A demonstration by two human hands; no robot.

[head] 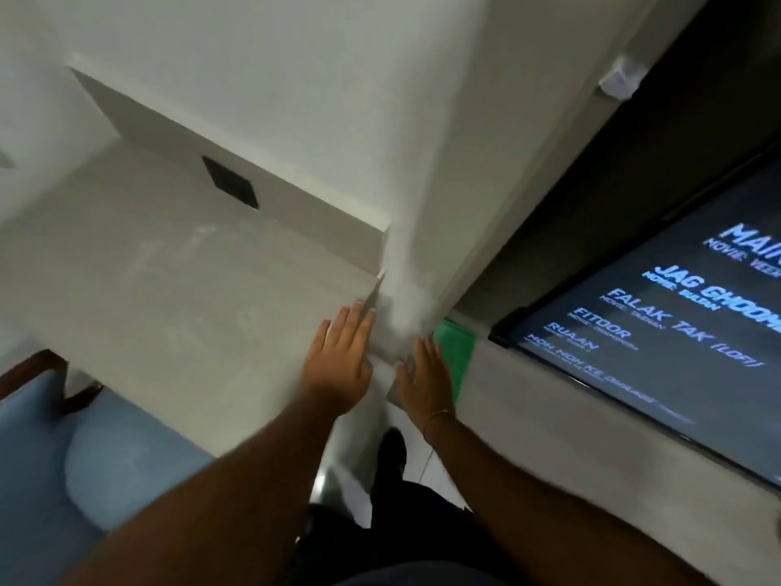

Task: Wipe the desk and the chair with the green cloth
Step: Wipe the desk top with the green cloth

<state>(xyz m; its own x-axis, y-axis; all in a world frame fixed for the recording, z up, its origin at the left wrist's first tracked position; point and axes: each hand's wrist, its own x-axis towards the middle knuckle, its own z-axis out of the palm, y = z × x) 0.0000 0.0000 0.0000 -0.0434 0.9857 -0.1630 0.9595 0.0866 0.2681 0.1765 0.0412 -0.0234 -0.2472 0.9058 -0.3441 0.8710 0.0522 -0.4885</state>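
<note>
The pale grey desk (160, 281) fills the left middle of the head view. A blue cushioned chair (63, 467) with a dark wooden frame stands at its lower left. The green cloth (458, 353) lies on a grey ledge just right of a white wall corner. My left hand (338, 357) is flat with its fingers apart over the desk's right corner, holding nothing. My right hand (422, 378) is stretched out with open fingers just left of the cloth, at its edge; the blur hides whether they touch.
A white wall column (422, 205) stands between the desk and the ledge. A large lit screen (676, 332) with blue text leans at the right. A dark socket plate (230, 181) sits on the desk's back panel. My legs and a dark shoe (391, 454) show below.
</note>
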